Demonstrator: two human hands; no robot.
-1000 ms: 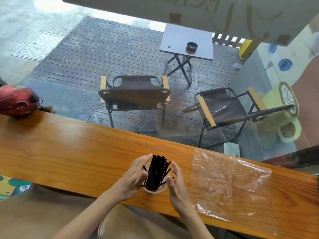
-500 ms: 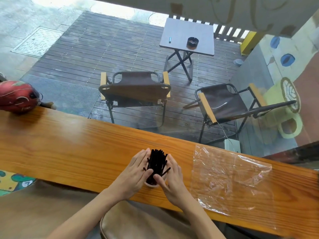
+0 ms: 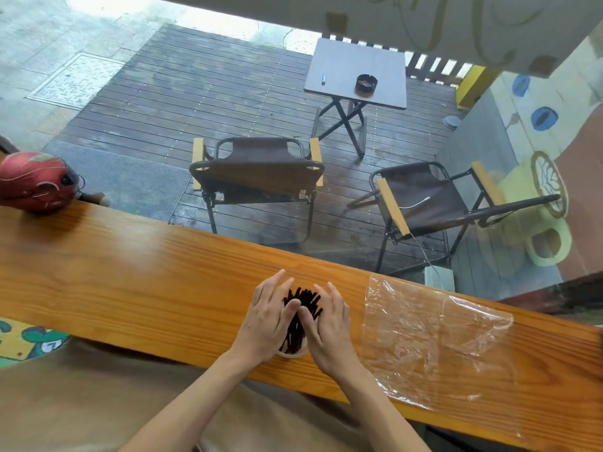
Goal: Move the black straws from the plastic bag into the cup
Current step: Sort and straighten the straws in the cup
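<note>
My left hand (image 3: 266, 322) and right hand (image 3: 329, 324) cup the black straws (image 3: 298, 318) from both sides, thumbs pressing them together in the cup (image 3: 292, 353) at the counter's (image 3: 130, 272) near edge. The plastic bag (image 3: 434, 337) lies flat just beside, seemingly empty. If I squeeze unevenly, the light cup could tip off that edge.

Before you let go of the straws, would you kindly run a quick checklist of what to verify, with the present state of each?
1. Black straws all stand in the cup: ok.
2. Plastic bag holds no straws: ok, it lies flat and looks empty.
3. Left hand and right hand cupped around the bundle: ok.
4. Cup upright on the wooden counter: ok.
5. Cup well back from the near edge: not ok, it sits close to it.
6. Straws stay put unsupported: cannot tell.
</note>
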